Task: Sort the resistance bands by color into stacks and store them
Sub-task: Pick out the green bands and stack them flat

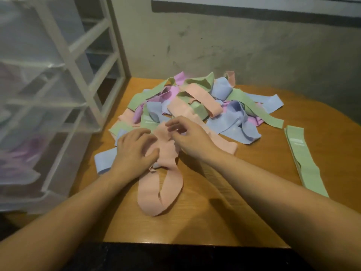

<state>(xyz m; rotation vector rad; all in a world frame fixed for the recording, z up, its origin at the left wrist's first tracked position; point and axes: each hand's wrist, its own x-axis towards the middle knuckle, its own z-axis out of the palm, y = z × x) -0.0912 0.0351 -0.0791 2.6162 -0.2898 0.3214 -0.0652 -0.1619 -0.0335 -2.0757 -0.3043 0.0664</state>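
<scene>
On the far left stands a white drawer unit [58,79] with cloudy plastic drawers; through the fronts I can see soft purple and blue shapes, too blurred to name. It stands just beside the left edge of my desk [224,222], a wooden top of orange-brown colour with a rounded right side. Behind the desk is a grey wall [254,45], stained and rough, with a dark strip near its top.

My left hand [134,151] lies on the near left part of the pile. Its fingers are bent down and press a peach band [162,190] against the desk; whether they really pinch it I cannot tell. Under this hand a blue band [105,157] reaches toward the desk's left edge. The peach band runs from between my hands toward me and ends in a loop on the bare wood.

My right hand [187,135] hovers over the same band, fingers loosely curled, thumb and forefinger close together at the cloth; the grip is blurred.

Behind both hands lies the mixed pile [195,98] of green, purple, blue and peach bands, tangled together in the middle of the desk. Further right, apart from the pile, a flat stack of green bands [304,159] lies straight on the wood.
</scene>
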